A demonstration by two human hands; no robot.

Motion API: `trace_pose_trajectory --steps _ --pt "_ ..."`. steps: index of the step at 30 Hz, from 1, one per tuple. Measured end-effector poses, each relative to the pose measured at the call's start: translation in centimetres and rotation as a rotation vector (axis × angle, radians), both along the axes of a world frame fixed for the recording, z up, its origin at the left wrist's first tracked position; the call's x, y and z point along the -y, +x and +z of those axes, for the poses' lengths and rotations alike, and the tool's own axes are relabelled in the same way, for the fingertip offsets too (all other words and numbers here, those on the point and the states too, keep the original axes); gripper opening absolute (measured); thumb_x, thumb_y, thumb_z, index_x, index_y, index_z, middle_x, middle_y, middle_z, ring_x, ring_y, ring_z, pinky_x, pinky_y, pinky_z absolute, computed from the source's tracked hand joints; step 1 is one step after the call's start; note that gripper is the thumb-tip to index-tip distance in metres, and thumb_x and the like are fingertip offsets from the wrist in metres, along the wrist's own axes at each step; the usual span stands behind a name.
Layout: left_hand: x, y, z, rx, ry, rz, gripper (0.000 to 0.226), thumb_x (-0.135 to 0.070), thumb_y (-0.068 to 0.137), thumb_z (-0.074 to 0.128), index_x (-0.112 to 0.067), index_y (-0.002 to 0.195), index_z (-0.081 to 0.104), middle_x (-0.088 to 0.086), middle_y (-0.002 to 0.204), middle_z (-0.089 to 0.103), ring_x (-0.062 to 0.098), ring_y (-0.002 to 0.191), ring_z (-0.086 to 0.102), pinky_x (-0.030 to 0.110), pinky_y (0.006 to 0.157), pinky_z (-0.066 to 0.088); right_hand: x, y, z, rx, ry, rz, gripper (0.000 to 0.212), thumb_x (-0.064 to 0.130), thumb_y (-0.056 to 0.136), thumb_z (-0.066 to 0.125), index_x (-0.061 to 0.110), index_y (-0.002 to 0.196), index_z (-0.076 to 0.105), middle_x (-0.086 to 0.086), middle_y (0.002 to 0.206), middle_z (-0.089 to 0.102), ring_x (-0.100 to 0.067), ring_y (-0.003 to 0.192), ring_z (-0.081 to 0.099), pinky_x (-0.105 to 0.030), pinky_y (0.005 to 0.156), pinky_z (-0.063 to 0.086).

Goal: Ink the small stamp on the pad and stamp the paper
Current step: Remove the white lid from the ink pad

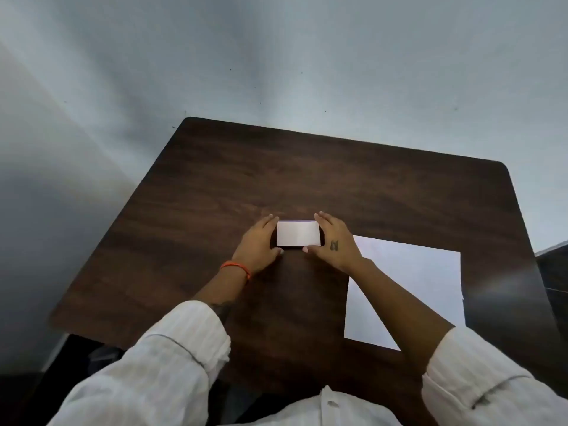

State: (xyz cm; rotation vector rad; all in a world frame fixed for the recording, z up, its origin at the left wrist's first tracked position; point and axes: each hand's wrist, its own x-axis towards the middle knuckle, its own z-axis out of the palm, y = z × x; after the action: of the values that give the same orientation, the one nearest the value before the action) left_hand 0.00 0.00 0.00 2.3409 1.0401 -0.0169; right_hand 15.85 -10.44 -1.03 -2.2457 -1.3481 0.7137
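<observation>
Pale grey wall across the upper frame, dark wood-grain table with rounded corners below it. At frame centre, small rectangular pad case with white top and dark rim, flat on the table. Left hand and right hand cupped against its two short ends, fingers together, thumbs at its near edge. Orange thread bracelet on the left wrist. White paper sheet at right, partly hidden by the right forearm. White striped sleeves along the bottom. Small stamp not discernible.

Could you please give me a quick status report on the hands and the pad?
Both hands, left and right, grip the closed ink pad. Paper right, unstamped. No stamp visible.
</observation>
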Motion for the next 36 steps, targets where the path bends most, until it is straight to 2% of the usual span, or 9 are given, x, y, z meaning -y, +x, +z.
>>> trace_pose_trajectory --steps 7,12,24,28,36 --pt "-1.6 0.8 -0.5 -0.099 0.011 -0.158 0.086 -0.023 0.077 0.069 -0.015 0.143 0.015 0.005 0.155 0.017 0.023 0.140 0.020 0.037 0.115 0.020 -0.7 0.5 -0.4 0.057 -0.095 0.068 0.086 0.031 0.073 0.073 0.014 0.141 0.024 -0.007 0.151 0.029 -0.025 0.137 0.025 -0.039 0.111 0.028" --pt "-1.9 1.4 -0.6 -0.120 0.032 -0.223 0.079 -0.024 0.081 0.065 -0.013 0.142 0.017 0.006 0.154 0.021 0.023 0.139 0.021 0.034 0.114 0.018 -0.8 0.9 -0.6 0.083 -0.070 0.079 0.079 0.024 0.074 0.073 0.012 0.139 0.030 -0.008 0.148 0.035 -0.025 0.134 0.030 -0.038 0.110 0.029" --pt "-1.9 1.8 -0.9 -0.047 0.030 -0.173 0.071 -0.014 0.076 0.070 -0.012 0.137 0.033 0.008 0.148 0.035 0.023 0.135 0.030 0.034 0.112 0.022 -1.4 1.5 -0.4 0.074 -0.063 0.097 0.075 0.020 0.070 0.077 0.011 0.134 0.039 -0.010 0.142 0.042 -0.026 0.130 0.037 -0.037 0.108 0.033" --pt "-1.9 1.7 -0.9 -0.027 0.023 -0.151 0.072 -0.017 0.073 0.072 -0.014 0.135 0.036 0.009 0.145 0.039 0.024 0.134 0.032 0.036 0.112 0.024 -1.3 1.5 -0.2 0.086 -0.048 0.109 0.073 0.021 0.072 0.076 0.011 0.134 0.039 -0.010 0.142 0.043 -0.027 0.129 0.038 -0.037 0.108 0.033" --pt "-3.2 1.2 0.4 0.036 0.092 -0.147 0.072 -0.018 0.072 0.073 -0.013 0.134 0.038 0.009 0.143 0.042 0.024 0.132 0.035 0.036 0.111 0.026 -2.1 1.9 1.4 0.135 0.089 0.169 0.069 0.020 0.070 0.075 0.009 0.131 0.043 -0.011 0.137 0.048 -0.026 0.125 0.040 -0.035 0.103 0.035"
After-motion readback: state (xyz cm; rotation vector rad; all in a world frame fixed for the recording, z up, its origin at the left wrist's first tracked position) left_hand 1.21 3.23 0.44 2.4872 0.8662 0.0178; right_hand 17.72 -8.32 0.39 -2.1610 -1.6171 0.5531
